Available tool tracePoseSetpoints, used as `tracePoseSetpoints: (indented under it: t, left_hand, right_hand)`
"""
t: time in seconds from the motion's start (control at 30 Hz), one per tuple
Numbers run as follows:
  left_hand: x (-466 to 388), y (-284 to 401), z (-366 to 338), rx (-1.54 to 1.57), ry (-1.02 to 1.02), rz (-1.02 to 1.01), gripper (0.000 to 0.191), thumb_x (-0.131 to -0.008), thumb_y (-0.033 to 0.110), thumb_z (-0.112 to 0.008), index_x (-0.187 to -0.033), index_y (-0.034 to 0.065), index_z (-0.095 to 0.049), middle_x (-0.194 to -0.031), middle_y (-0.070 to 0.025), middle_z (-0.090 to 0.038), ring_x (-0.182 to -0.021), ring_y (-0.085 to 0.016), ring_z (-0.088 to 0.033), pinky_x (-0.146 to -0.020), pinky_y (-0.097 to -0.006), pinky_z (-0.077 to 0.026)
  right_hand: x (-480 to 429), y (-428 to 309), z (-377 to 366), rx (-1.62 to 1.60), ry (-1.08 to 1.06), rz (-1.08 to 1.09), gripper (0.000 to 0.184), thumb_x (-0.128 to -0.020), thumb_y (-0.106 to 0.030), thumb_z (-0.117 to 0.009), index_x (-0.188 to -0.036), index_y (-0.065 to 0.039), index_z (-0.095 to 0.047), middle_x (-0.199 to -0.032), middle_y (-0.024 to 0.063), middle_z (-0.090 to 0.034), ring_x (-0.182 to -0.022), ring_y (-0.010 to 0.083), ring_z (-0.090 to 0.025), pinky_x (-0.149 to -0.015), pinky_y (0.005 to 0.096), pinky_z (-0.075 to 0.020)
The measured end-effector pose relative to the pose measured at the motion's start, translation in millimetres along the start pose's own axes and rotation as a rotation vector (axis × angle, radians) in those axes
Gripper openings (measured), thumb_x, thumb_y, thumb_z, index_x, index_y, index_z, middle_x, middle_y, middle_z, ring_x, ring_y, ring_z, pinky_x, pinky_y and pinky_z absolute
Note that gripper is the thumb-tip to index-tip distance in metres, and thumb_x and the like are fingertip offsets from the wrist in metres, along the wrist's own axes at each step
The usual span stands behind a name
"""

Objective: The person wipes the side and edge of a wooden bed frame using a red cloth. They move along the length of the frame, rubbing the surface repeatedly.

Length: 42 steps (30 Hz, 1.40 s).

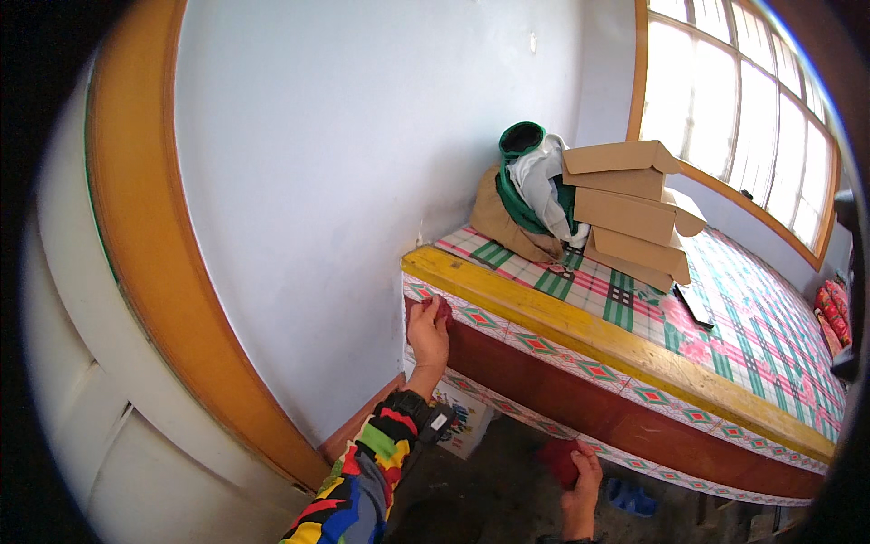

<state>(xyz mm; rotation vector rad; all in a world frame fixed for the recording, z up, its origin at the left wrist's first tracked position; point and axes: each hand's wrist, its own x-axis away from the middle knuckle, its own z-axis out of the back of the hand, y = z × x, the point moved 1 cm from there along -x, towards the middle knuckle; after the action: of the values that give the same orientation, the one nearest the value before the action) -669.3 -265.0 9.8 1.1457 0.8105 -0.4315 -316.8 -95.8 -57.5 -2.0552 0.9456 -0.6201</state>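
My left hand [429, 336] holds a dark red cloth [443, 311] against the patterned tile front of a raised platform bed, just below its yellow wooden edge [578, 319] and beside the wall corner. Lower and to the right, my right hand [584, 472] grips another dark red cloth [559, 460], which looks blurred, near the lower tile band. Whether the two cloths are separate pieces cannot be told. A brown band [544, 372] runs along the bed front between the tile strips.
Several cardboard boxes [625, 215] are stacked on the plaid bed cover, beside a tan bag [496, 214] with green and white cloth. A flat dark device [693, 307] lies near them. Blue slippers [631, 497] are on the floor. An orange door frame [146, 170] stands left.
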Motion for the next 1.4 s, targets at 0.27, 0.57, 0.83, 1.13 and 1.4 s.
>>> tracePoseSetpoints:
  t: [0.27, 0.57, 0.83, 1.13, 1.4]
  left_hand:
    - [-45.5, -7.9, 7.8, -0.096, 0.176, 0.250, 0.035, -0.075, 0.001, -0.069, -0.111, 0.0011, -0.068, -0.099, -0.0192, -0.061, -0.098, -0.038, -0.058, -0.087, -0.0434, -0.047]
    - [-37.8, -2.6, 13.6, -0.021, 0.124, 0.138, 0.033, -0.076, 0.000, -0.068, -0.109, 0.0019, -0.069, -0.101, -0.0185, -0.060, -0.096, -0.038, -0.059, -0.087, -0.0422, -0.048]
    - [-21.0, 16.5, 7.8, 0.028, 0.050, 0.038, 0.032, -0.076, 0.000, -0.069, -0.107, 0.0020, -0.070, -0.103, -0.0194, -0.061, -0.096, -0.037, -0.060, -0.086, -0.0418, -0.048]
    - [-31.5, 14.7, 10.2, -0.058, 0.082, 0.045, 0.030, -0.077, 0.002, -0.069, -0.107, 0.0020, -0.070, -0.101, -0.0177, -0.062, -0.094, -0.038, -0.060, -0.084, -0.0431, -0.048]
    - [-39.7, 7.2, 21.1, -0.024, 0.001, 0.127, 0.032, -0.074, 0.002, -0.071, -0.106, 0.0028, -0.071, -0.099, -0.0178, -0.062, -0.093, -0.037, -0.060, -0.083, -0.0430, -0.049]
  right_hand:
    - [-1.2, -8.7, 2.3, 0.013, 0.043, 0.010, 0.032, -0.085, -0.003, -0.063, -0.117, 0.001, -0.060, -0.110, 0.0131, -0.065, -0.095, 0.0253, -0.065, -0.082, 0.0387, -0.0568]
    - [0.0, 0.6, -1.5, 0.017, 0.018, -0.023, 0.033, -0.085, -0.003, -0.064, -0.117, 0.001, -0.061, -0.109, 0.0128, -0.065, -0.095, 0.0254, -0.066, -0.081, 0.0388, -0.0579]
    - [1.1, 0.0, -2.5, 0.022, -0.001, -0.012, 0.034, -0.085, -0.003, -0.065, -0.118, 0.000, -0.060, -0.110, 0.0128, -0.065, -0.097, 0.0258, -0.065, -0.083, 0.0395, -0.0568]
    - [1.3, -2.3, -5.3, -0.039, 0.003, 0.009, 0.033, -0.085, -0.004, -0.065, -0.117, 0.001, -0.060, -0.110, 0.0135, -0.064, -0.097, 0.0261, -0.064, -0.083, 0.0396, -0.0562]
    - [0.4, 2.9, -2.1, 0.011, 0.009, -0.011, 0.032, -0.084, -0.003, -0.065, -0.115, 0.000, -0.061, -0.109, 0.0131, -0.064, -0.098, 0.0265, -0.064, -0.084, 0.0403, -0.0565]
